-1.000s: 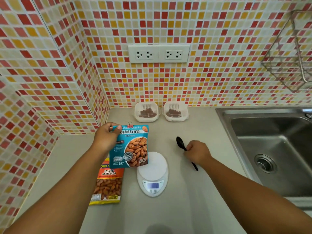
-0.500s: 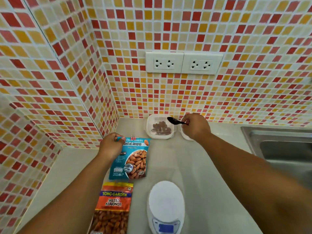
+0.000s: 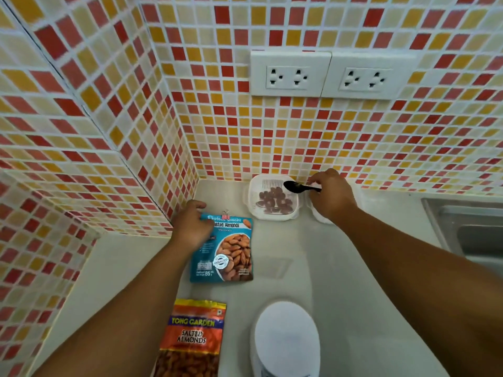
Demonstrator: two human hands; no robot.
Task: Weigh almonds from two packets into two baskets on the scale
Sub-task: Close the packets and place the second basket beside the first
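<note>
Nearest, a white round kitchen scale (image 3: pixel 285 338) stands bare on the pale counter (image 3: pixel 340 268). Just left of it lies an orange packet (image 3: pixel 194 341) reading "TONG GARDEN SALTED ALMONDS". Beyond lies a blue packet (image 3: pixel 224 251) marked "Roasted Almonds", "UNSALTED" and "85", a pink clip (image 3: pixel 225 212) on its top edge; the left hand (image 3: pixel 192 227) grips its upper left corner with curled fingers. By the tiled wall, a white basket (image 3: pixel 272 198) holds brown almonds (image 3: pixel 273 201). The right hand (image 3: pixel 330 195) pinches a black spoon (image 3: pixel 296 187) over it, hiding most of a second basket (image 3: pixel 321 217).
</note>
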